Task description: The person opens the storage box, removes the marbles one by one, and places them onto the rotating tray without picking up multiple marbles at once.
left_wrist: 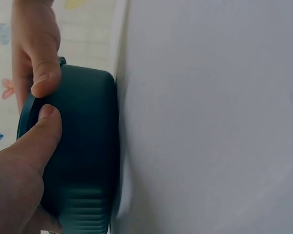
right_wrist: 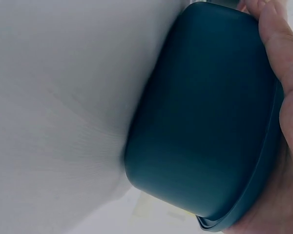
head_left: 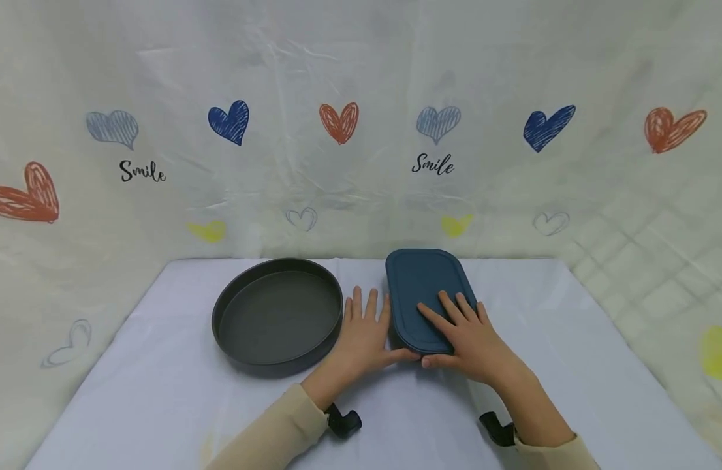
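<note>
A dark blue-green lidded container stands upright on the white cloth, its lid on. My right hand rests across the lid with straight, spread fingers, its thumb at the container's near end. Along the container's left side lies my left hand, fingers straight and pointing away from me, the thumb reaching round to the near end. In the left wrist view both thumbs touch the container wall just under the lid's rim. Ribbed lines show low on that wall's side. The right wrist view shows the smooth near wall.
A round dark grey pan sits to the left, close beside my left hand. White cloth covers the table. Behind it hangs a pale curtain printed with hearts and "Smile". Black wrist mounts stick out below my sleeves.
</note>
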Demonstrator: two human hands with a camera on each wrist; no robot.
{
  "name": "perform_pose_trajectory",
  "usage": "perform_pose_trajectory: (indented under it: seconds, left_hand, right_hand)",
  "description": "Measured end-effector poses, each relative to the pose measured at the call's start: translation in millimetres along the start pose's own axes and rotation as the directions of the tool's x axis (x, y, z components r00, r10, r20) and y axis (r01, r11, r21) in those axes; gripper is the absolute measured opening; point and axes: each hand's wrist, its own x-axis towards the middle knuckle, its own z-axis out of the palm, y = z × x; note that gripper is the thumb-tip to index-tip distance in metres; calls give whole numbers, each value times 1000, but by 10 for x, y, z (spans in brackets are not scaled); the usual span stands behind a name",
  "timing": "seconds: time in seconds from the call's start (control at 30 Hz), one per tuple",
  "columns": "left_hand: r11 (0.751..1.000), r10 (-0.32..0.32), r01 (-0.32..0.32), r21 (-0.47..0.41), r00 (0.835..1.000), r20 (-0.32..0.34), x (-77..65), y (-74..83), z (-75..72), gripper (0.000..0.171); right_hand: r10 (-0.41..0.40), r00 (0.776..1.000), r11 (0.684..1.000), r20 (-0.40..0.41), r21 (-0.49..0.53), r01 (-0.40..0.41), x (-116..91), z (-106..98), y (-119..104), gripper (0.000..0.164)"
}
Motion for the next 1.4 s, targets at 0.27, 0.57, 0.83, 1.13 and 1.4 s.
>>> perform_pose_trajectory:
  seconds: [0.27,0.57,0.83,1.13,1.4]
  left_hand:
    - [1000,4,-4,0,1000,-5,0,13,4,122]
    - [1000,-11,11,-27,1000,-1,-14,-16,17,121]
    - [999,3,-3,-45,1000,-3,-26,-8,-6,119]
    - [999,7,-7,-40,1000,3,-29,-20,-17,117]
    - [999,14,-14,-48,1000,0,-21,-22,-8,116]
  right_hand:
    - [6,1000,999,9,34,-6,-28,-61,-18,89]
    - [1,1000,997,5,82,-1,-18,-71,-25,86]
    - [12,1000,996,-10,88,-11,-28,-130,-25,80]
    - [38,999,990,-32,135,-34,-11,-212,-76,72]
    - [76,994,984,-79,167,-62,5,-243,-59,66]
